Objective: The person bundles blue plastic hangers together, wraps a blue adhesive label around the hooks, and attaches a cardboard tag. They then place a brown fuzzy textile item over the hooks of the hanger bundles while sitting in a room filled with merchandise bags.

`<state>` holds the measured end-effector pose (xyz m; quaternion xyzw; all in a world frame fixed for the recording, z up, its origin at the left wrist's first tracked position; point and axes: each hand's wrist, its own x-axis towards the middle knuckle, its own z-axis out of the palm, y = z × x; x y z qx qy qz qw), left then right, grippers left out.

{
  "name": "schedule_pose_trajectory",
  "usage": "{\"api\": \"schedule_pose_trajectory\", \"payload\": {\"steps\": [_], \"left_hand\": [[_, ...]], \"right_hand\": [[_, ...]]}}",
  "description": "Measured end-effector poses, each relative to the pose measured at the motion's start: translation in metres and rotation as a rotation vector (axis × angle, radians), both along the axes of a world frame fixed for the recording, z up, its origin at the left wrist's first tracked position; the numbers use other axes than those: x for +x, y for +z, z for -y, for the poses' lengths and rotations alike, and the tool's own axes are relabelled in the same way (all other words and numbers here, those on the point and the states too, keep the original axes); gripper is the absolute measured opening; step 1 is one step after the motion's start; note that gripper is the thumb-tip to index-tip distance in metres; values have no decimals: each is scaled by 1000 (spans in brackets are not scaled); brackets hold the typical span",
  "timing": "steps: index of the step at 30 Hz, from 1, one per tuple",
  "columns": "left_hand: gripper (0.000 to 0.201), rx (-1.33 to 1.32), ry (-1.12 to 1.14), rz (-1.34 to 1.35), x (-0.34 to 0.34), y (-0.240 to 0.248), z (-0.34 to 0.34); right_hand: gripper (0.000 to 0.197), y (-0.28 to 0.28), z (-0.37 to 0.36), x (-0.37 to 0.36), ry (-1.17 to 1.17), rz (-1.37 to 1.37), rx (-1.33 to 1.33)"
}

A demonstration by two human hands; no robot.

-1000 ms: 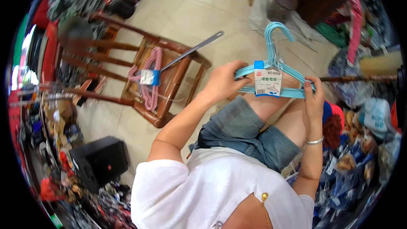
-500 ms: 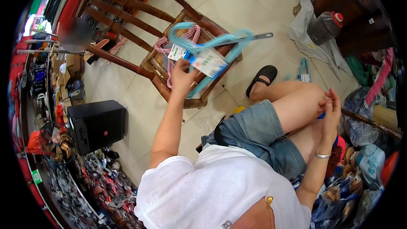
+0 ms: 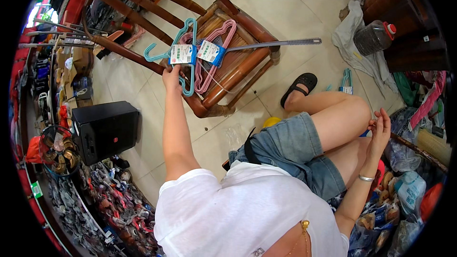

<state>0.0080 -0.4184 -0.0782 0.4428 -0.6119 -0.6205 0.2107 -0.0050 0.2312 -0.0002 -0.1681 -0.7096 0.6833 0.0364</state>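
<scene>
My left hand [image 3: 172, 77] is closed on a bundle of light blue clothes hangers [image 3: 192, 78] held together by a white and blue card label [image 3: 182, 54]. The bundle is at the left edge of a brown wooden chair [image 3: 257, 62], overlapping a bundle of pink hangers [image 3: 205, 82] on the seat. A long grey stick with a bristled end [image 3: 300, 42] reaches past the seat's right side, its other end hidden by the pink bundle. At my bent knee, my right hand [image 3: 379, 131] is raised with loosely curled, parted fingers and nothing in it.
A black speaker box [image 3: 107, 131] and a small fan [image 3: 59, 150] stand at left. More blue hangers [image 3: 346, 83] lie on the tiles beyond my foot. A large red-capped plastic bottle [image 3: 373, 38] is at the far right. Packed goods [image 3: 381, 214] crowd the lower right.
My left hand has moved left with the blue hangers, which were swung over the seat. The pink bundle and its label now show more fully. My right hand stays by the knee.
</scene>
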Motion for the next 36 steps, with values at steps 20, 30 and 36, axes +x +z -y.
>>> {"api": "schedule_pose_trajectory", "payload": {"steps": [20, 30, 36], "left_hand": [[32, -1088, -387, 423, 0, 16, -122], [24, -339, -234, -38, -13, -14, -81], [22, -247, -356, -439, -50, 115, -142]], "right_hand": [[30, -3, -5, 26, -57, 30, -36], [29, -10, -7, 47, -119, 70, -102], [29, -15, -15, 55, -159, 57, -132]]}}
